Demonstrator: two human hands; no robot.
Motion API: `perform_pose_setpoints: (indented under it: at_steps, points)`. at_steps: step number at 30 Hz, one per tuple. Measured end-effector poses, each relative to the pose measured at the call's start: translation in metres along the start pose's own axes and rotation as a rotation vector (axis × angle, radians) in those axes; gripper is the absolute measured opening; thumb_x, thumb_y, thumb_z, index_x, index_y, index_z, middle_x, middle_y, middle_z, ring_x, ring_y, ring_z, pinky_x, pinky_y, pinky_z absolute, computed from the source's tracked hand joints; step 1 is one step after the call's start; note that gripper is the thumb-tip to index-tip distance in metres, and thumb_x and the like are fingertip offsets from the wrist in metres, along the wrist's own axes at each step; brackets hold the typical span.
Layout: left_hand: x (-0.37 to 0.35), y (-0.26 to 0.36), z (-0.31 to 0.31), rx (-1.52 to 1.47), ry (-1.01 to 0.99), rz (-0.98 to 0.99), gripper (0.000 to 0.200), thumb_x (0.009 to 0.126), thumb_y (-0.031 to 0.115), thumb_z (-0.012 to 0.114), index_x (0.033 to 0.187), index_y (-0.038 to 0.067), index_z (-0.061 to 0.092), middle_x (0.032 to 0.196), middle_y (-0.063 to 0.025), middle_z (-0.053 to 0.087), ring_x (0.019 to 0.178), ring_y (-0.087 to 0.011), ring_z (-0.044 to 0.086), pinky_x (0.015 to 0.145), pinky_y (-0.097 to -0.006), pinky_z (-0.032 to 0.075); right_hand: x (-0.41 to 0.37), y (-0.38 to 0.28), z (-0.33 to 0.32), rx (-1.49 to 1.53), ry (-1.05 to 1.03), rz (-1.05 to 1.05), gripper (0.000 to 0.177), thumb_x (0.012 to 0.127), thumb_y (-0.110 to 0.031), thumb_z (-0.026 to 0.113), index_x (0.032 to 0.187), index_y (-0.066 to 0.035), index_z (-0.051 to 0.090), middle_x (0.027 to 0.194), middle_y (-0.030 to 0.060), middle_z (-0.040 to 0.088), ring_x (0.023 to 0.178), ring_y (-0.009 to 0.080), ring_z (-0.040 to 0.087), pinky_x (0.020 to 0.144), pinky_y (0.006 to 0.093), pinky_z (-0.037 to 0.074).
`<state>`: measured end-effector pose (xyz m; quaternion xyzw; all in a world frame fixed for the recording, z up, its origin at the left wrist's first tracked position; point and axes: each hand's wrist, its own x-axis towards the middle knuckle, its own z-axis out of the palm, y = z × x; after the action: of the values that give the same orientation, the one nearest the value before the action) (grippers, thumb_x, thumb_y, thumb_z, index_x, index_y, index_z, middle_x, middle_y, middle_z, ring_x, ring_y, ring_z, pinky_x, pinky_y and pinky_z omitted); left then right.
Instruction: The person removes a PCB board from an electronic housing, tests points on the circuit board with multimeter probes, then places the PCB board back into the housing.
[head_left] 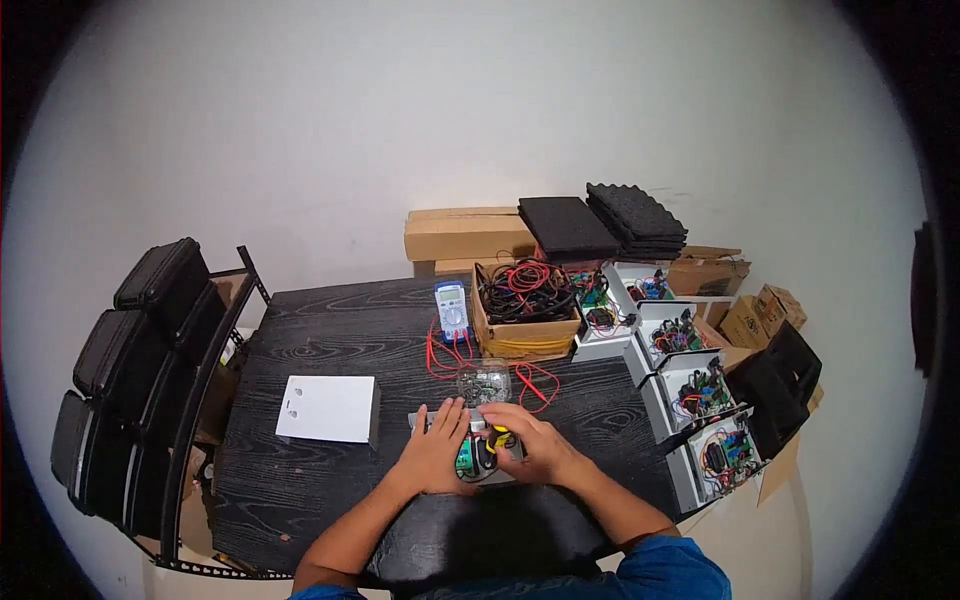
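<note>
My left hand (pixel 435 455) lies with its fingers stretched out over the left side of an open metal enclosure (pixel 497 484) near the table's front edge. Part of a green circuit board (pixel 464 459) shows inside, between my two hands. My right hand (pixel 545 447) is closed around a yellow-and-black handled tool (pixel 499 435), held over the enclosure; its tip is hidden. Just beyond my fingers sits a clear plastic container (pixel 484 383) with small metal parts in it.
A white cover (pixel 330 408) lies to the left on the black table (pixel 290 335). Behind stand a multimeter (pixel 452 312) with red leads and a carton of cables (pixel 526 340). Several opened enclosures (pixel 700 392) line the right edge. Black cases (pixel 110 350) fill a rack at left.
</note>
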<state>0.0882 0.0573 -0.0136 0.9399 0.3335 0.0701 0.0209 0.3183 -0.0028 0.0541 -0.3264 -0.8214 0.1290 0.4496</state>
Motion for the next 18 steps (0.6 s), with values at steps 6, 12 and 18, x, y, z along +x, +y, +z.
perform_pose_setpoints:
  at_steps: [6,12,18]
  points:
    - [0.000,0.000,-0.002,0.002,0.024,0.003,0.140,0.063,0.081,0.079,0.158,-0.010,0.033,0.169,-0.0287,0.027,0.160,-0.0428,0.023,0.124,-0.0708,0.015,-0.010,0.011,-0.001,-0.100,-0.047,0.076,0.072,0.083,-0.001,0.080,0.148,-0.008,0.049,0.138,0.0194,0.062,0.129,0.0395,0.063,0.108,0.0466,0.053]
    - [-0.001,0.000,-0.001,-0.004,0.034,0.009,0.139,0.064,0.080,0.080,0.158,-0.010,0.034,0.168,-0.0289,0.028,0.159,-0.0429,0.024,0.124,-0.0708,0.015,-0.004,0.010,0.000,-0.012,-0.008,-0.001,0.071,0.085,-0.004,0.081,0.148,-0.008,0.049,0.139,0.0191,0.062,0.130,0.0393,0.063,0.109,0.0468,0.053]
    - [0.000,0.000,-0.002,-0.018,0.031,0.002,0.137,0.064,0.079,0.080,0.158,-0.010,0.035,0.168,-0.0287,0.029,0.160,-0.0427,0.023,0.124,-0.0705,0.015,-0.008,0.015,0.004,-0.060,-0.014,0.036,0.072,0.083,0.000,0.080,0.146,-0.008,0.046,0.140,0.0216,0.062,0.128,0.0396,0.064,0.106,0.0448,0.056]
